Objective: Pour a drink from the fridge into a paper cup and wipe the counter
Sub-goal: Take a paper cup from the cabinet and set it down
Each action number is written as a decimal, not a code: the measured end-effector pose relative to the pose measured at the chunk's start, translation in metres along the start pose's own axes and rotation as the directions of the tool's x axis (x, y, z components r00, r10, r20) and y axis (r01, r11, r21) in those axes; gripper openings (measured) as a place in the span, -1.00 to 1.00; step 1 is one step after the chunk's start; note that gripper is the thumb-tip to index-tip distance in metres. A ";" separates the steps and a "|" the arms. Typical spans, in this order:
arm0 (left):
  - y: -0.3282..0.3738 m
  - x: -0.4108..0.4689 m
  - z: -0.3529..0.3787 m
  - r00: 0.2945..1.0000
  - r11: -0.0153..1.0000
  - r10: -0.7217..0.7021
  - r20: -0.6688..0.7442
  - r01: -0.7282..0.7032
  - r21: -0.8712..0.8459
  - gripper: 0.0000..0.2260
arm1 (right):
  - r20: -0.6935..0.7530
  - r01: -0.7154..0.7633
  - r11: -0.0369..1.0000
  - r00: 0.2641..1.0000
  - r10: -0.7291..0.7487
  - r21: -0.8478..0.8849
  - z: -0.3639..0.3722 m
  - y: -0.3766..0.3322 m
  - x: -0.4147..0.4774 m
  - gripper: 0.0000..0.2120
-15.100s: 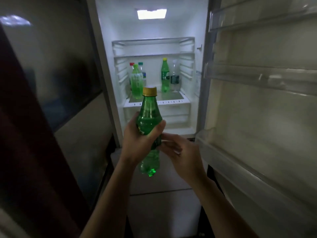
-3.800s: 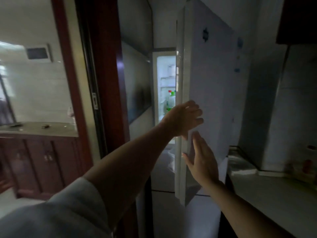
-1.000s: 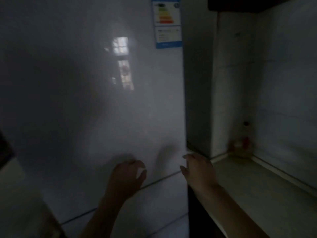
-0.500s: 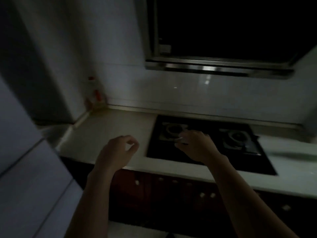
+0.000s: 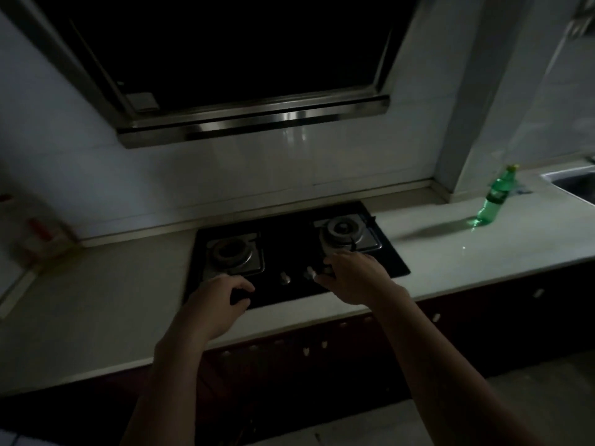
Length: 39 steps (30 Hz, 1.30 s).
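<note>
A green soda bottle [image 5: 494, 197] with a yellow cap stands upright on the pale counter [image 5: 483, 249] at the far right, near the sink. My left hand [image 5: 214, 300] hovers over the front left of the black gas hob [image 5: 289, 252], fingers loosely curled, holding nothing. My right hand [image 5: 351, 275] hangs above the hob's front right, by the knobs, also holding nothing. Both hands are far left of the bottle. No paper cup or cloth is in view.
A dark range hood [image 5: 257, 117] hangs over the hob. A steel sink [image 5: 576, 181] sits at the right edge. A small red and white container [image 5: 35, 230] stands in the left corner. Dark cabinets run below the counter.
My view has swung right from the closed fridge door to the hob. The bottle on the counter has come into view. Both hands stay free and have drifted over the hob.
</note>
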<state>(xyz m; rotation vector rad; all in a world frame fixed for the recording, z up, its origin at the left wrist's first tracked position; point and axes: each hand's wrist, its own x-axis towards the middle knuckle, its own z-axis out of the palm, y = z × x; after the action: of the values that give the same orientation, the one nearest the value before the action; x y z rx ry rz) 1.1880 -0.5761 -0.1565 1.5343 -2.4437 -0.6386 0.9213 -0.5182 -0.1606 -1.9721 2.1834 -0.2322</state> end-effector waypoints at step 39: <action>0.622 0.371 0.320 0.375 0.494 0.813 0.445 -0.849 -0.188 -0.78 | -0.109 -0.870 0.421 0.407 0.907 0.256 -0.107 0.558 -0.109 -0.65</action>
<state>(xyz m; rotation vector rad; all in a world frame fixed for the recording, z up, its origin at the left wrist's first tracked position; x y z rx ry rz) 0.3970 -0.5917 -0.1869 -0.1114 -3.1278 -0.7386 0.3674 -0.3535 -0.1875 -0.4367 2.8977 -0.4480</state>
